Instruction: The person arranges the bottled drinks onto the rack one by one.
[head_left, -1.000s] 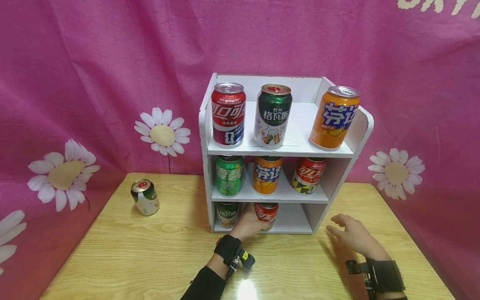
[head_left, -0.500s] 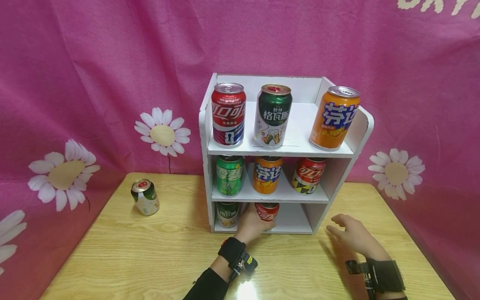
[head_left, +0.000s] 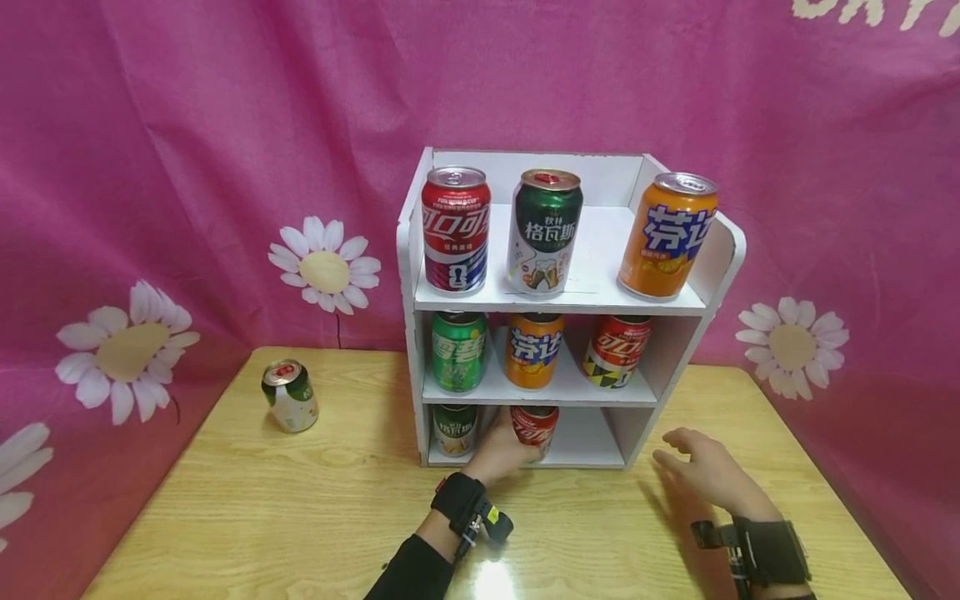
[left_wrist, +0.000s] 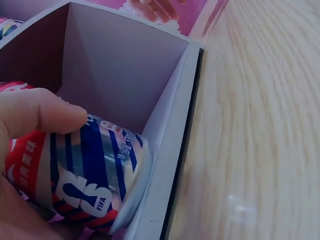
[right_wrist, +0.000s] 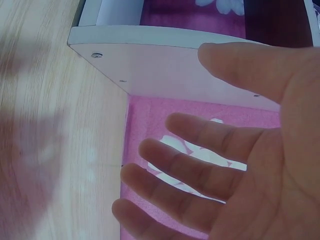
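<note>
On the bottom level of a white three-level shelf, my left hand grips a red cola can. The thumb lies across the can's front in the left wrist view, where its blue-striped FIFA print shows near the base; the other fingers are mostly hidden. Just left of that hand stands a green-and-white kvass can. My right hand hovers over the table right of the shelf, holding nothing. In the right wrist view its fingers are spread and loosely bent beside the shelf's outer side panel.
The middle level bears a green can, an orange can and a red cola can. Up top are a cola can, a kvass can and an orange can. Another kvass can stands at the table's left.
My left hand and the cola can shift only slightly on the bottom level, the grip staying on the can. The right hand keeps its place.
</note>
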